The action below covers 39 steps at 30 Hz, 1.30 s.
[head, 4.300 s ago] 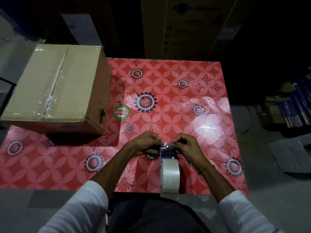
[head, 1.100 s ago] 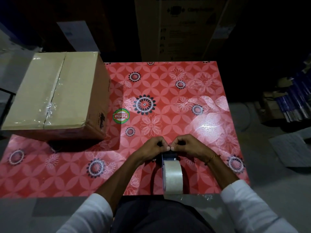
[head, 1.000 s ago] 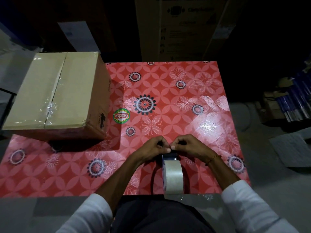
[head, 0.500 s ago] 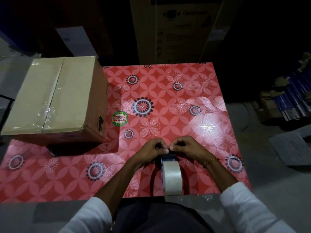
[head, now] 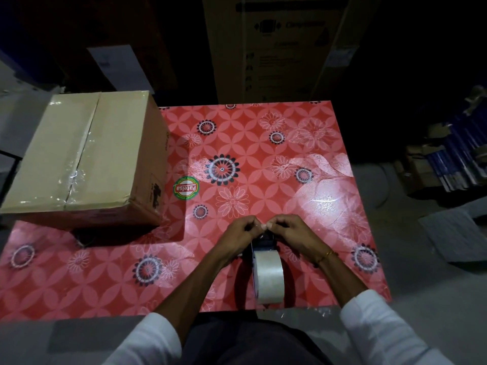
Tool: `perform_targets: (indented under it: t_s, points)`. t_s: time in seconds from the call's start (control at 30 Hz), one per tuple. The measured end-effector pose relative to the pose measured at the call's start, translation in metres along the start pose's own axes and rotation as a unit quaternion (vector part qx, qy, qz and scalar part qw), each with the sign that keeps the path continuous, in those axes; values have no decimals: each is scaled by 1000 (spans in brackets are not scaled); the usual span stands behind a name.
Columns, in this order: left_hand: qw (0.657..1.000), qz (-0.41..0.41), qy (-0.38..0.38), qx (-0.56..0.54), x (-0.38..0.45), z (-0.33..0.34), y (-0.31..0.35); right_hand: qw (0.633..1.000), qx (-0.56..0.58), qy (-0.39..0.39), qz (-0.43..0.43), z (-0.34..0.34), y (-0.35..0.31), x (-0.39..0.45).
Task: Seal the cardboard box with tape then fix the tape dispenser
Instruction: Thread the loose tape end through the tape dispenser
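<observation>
Pinching the tape end with both hands: left hand [head: 238,234] and right hand [head: 292,233] curled, fingertips meeting over the tape dispenser [head: 266,267] head. Dispenser stands at 6 o'clock on the red table [head: 263,143], roll toward me. Cardboard box [head: 87,159] at 10 o'clock, top seam taped.

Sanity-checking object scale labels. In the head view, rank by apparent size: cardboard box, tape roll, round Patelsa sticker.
1. cardboard box, by far the largest
2. tape roll, though it sits nearer the camera, which inflates it
3. Patelsa sticker, smallest
</observation>
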<state>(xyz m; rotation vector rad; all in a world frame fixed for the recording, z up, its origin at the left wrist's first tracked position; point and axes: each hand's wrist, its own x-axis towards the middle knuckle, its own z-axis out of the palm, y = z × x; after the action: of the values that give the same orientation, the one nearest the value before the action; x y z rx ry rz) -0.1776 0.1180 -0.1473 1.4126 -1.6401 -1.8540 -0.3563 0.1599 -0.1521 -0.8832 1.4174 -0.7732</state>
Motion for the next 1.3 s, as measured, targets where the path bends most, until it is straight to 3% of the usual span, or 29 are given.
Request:
perform_targets:
  t_s: [0.37, 0.5, 0.6, 0.87, 0.97, 1.1, 1.2, 1.3]
  points:
    - [998, 0, 44, -42, 3, 7, 1, 998, -44, 20, -40, 2, 0, -2]
    - [998, 49, 24, -33, 6, 0, 20, 997, 57, 43, 9, 3, -2, -12]
    - [997, 72, 10, -20, 11, -4, 39, 989, 143, 2, 42, 6, -5, -22]
    - [991, 49, -22, -124, 11, -10, 69, 968, 241, -2, 75, 7, -15, -35]
    - [980, 28, -9, -196, 12, -15, 67, 975, 220, 3, 38, 7, -20, -29]
    - [937, -35, 6, -348, 13, -31, 64, 994, 107, 21, 13, 5, -28, -27]
    - [956, -104, 137, -236, 16, -40, 62, 998, 42, 42, -6, 1, -24, -22]
    - [964, -178, 116, -163, 9, -42, 69, 997, -16, 66, -49, -4, -23, -14]
